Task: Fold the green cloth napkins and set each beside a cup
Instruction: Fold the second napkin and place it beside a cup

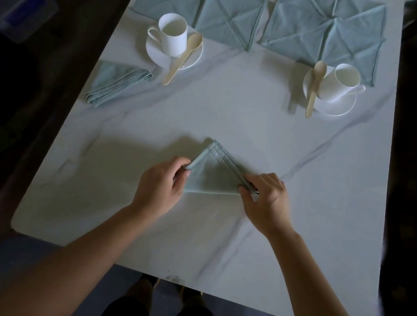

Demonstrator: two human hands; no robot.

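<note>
This looks like a dim home dining room. A white marble-patterned bench is laid for tea, with a left cup and a right cup on saucers, wooden spoons and green cloth napkins. A clear plastic box sits on dark furniture far left.

A triangular napkin, folded in layers, is observed lying on the white marbled counter. Its left corner is pinched by the left grip, and its right corner by the right grip. 1 finished napkin is recorded near the left cup. The right cup is noted well apart from it. Each of the 2 cups is set on a saucer, with a pale spoon propped on the rim. Unfolded napkins are spread flat along the far edge.
</note>
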